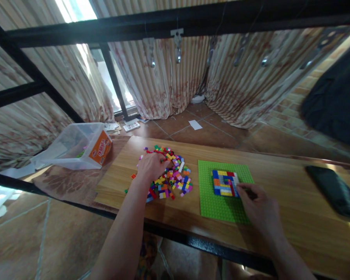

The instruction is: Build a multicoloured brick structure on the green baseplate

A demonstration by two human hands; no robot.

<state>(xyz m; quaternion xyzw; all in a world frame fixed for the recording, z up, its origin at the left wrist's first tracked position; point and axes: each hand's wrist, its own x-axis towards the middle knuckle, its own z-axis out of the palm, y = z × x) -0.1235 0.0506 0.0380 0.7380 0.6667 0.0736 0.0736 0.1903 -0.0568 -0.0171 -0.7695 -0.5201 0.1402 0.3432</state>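
My left hand (152,166) reaches into a pile of small toy building bricks (177,181) in many colours. Its fingers are curled together among the bricks; what they pinch, if anything, is too small to make out. To the right lies a green studded baseplate (207,206). A low, roughly square build of blue, white, yellow, red and orange bricks (223,183) sits on it. At the right side of this build is my right hand (258,202), its thumb and fingers drawn together at the white edge. Whatever lies between those fingertips is hidden.
The wooden tabletop (175,217) carries a dark phone (335,190) at the right. Left of the pile stands a clear plastic box (76,155) with an orange label and a few bricks inside. A black metal bar (175,25) crosses above, with clips hanging below it, before striped curtains (163,77).
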